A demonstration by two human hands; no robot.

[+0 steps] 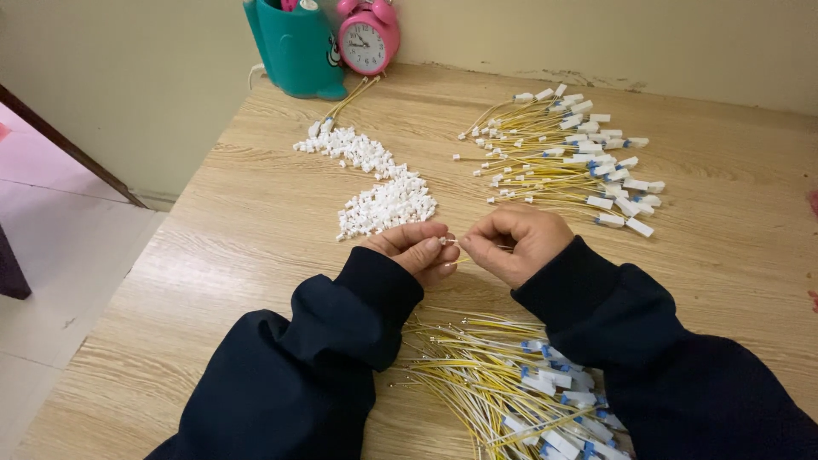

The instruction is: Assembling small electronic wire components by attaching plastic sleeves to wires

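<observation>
A heap of small white plastic housings (375, 183) is lying on the wooden table (239, 255) just beyond the left hand (417, 249). Farther right, a fan of yellow wires with white connectors (567, 158) is spreading across the table; another bundle of yellow wires (503, 383) is lying between the 2 dark sleeves. A teal holder (298, 47) and a pink alarm clock (368, 36) are standing against the wall. Nothing is blocking the hands. Both are meeting above the table's middle, fingertips pinching 1 tiny white connector piece (448, 241); the right hand (515, 243) is curling clenched around a thin wire end.
</observation>
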